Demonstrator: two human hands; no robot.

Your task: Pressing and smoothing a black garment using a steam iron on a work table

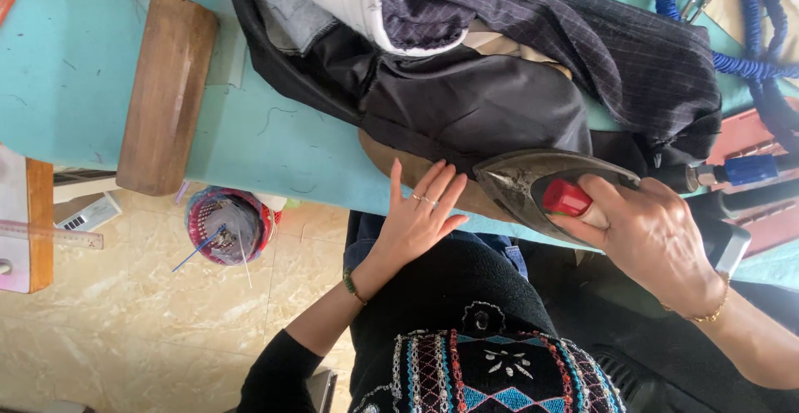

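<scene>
Dark pinstriped garment point(533, 55): cut off by the top edge of the frame; its full shape cannot be told.
Blue coiled hose point(749, 64): runs out at the upper right corner.
Iron point(533, 184): handle mostly covered by the right hand point(657, 238); soleplate underside hidden.
Wooden pressing form point(391, 159), centre: largely buried under the fabric and the left hand point(416, 213).
Ruler point(50, 234), left edge: cut off, markings too small to read.
Woven basket point(229, 223), lower left: contents indistinct.
</scene>
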